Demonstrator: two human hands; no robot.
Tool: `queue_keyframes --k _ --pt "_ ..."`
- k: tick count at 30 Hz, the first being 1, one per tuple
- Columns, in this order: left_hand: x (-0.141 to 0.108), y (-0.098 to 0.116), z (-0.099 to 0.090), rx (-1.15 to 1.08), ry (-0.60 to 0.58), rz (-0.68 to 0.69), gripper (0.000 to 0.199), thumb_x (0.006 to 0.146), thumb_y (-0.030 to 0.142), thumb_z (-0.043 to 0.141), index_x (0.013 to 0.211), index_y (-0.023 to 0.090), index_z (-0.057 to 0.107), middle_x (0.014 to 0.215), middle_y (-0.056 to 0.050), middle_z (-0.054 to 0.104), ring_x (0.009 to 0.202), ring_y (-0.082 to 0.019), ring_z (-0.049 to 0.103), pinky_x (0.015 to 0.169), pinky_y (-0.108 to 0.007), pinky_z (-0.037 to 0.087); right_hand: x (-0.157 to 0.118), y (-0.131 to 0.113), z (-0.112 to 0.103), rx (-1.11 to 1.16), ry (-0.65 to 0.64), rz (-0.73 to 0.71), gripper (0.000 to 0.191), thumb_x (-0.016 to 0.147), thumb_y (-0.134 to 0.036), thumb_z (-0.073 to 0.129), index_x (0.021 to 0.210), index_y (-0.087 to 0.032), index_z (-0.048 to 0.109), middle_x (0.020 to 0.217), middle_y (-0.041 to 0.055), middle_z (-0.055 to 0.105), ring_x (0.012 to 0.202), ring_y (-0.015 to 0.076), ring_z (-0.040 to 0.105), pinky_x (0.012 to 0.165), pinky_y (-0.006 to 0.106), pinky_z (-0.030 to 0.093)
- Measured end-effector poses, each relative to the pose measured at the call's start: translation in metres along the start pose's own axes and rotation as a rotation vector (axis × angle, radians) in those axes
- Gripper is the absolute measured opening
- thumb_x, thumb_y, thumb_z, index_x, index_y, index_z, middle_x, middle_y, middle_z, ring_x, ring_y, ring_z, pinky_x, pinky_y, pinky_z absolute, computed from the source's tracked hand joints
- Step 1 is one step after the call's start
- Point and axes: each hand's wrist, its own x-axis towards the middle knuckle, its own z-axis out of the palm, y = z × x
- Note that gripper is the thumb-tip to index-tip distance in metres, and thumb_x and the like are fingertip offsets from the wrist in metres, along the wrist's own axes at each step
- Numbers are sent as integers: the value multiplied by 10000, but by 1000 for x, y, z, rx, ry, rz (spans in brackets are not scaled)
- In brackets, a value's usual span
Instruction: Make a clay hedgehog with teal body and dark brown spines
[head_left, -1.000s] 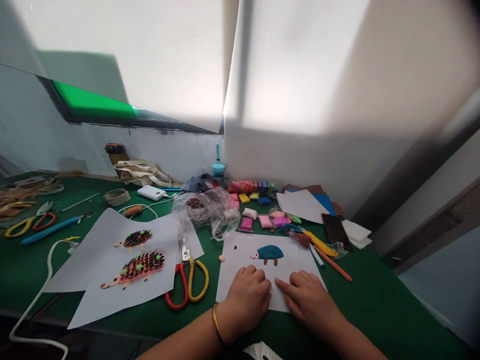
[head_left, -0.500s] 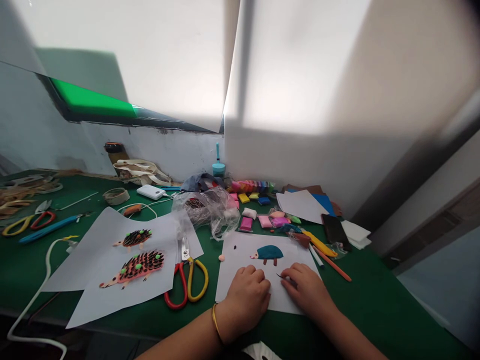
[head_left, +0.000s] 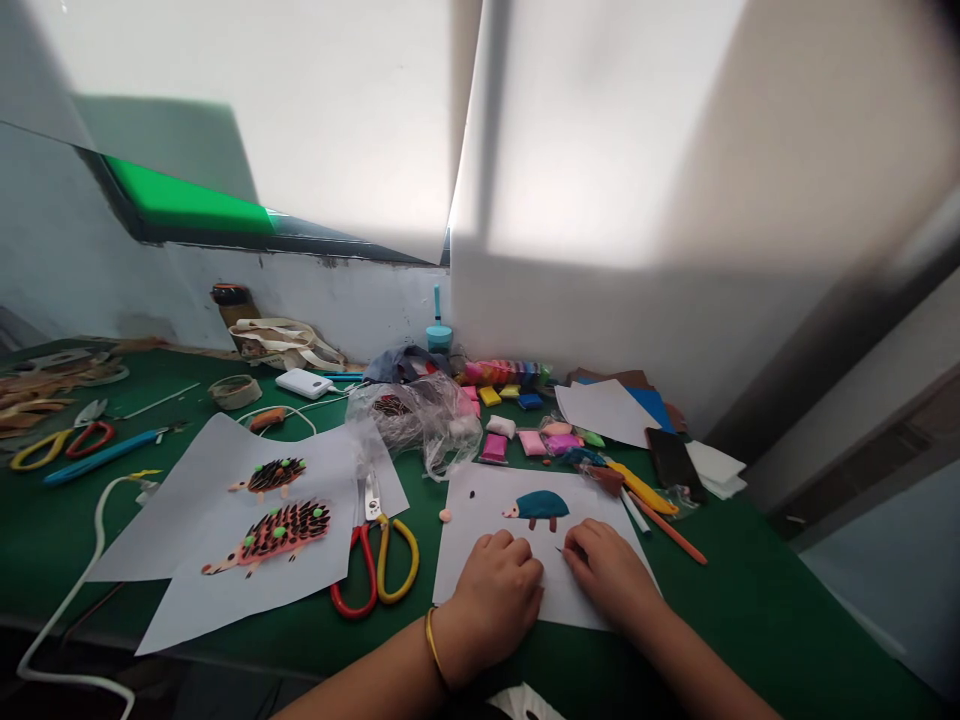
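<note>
On a white sheet of paper (head_left: 465,565) lies a clay hedgehog (head_left: 544,504) with a blue body, pale face and brown legs. Below it my left hand (head_left: 495,590) rests on the paper, fingers curled; whatever they may hold is hidden. My right hand (head_left: 611,575) is closed in a pinch at the sheet's right part, with a thin dark sliver (head_left: 559,549) sticking out from the fingertips. A tiny dark bit (head_left: 472,494) lies near the sheet's upper left, and a pale clay disc (head_left: 445,516) at its left edge.
Scissors (head_left: 384,560) with red and yellow handles lie left of the sheet, beside papers bearing two spiky hedgehogs (head_left: 285,528). Behind are a clear plastic bag (head_left: 450,440) and several clay packets (head_left: 493,447). A dark phone (head_left: 673,465) and an orange stick (head_left: 671,530) lie right.
My right hand has shifted slightly, its fingers curling closer together, and less of the dark sliver shows. My left hand stays on the paper. The view has moved a little.
</note>
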Motion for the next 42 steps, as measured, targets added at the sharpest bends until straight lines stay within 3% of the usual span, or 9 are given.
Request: queue_keyframes --k 5,15,24,31,42 --pt "0 -1 0 6 -1 1 59 876 259 570 896 212 601 982 -42 615 931 -221 505 825 -384 419 -5 2 -2 17 -5 -8 144 880 -285 542 858 -229 674 933 47 650 918 226 568 778 332 403" --pt "0 1 -3 2 -8 -9 68 883 260 564 899 209 607 979 -52 614 931 -220 507 832 -381 416 -2 2 10 10 74 -55 169 889 -219 482 817 -198 634 890 58 638 887 219 570 814 336 415" --pt "0 0 -4 -37 -8 -9 71 883 248 567 916 212 619 985 -52 613 938 -213 506 841 -370 412 -5 7 -2 266 -2 15 318 939 -324 389 888 -215 683 959 63 664 942 214 592 833 328 447" --pt "0 0 0 -24 8 -22 53 872 256 593 897 214 612 973 -46 608 938 -217 503 838 -378 403 -10 -1 1 166 -14 -3 161 859 -321 566 876 -219 690 953 55 660 950 229 580 833 335 431" --pt "-1 -1 1 -42 31 -26 45 862 245 596 890 213 611 971 -40 614 933 -215 503 841 -374 402 -4 -12 5 17 17 -19 147 860 -209 495 766 -201 608 859 51 638 860 210 576 771 319 416"
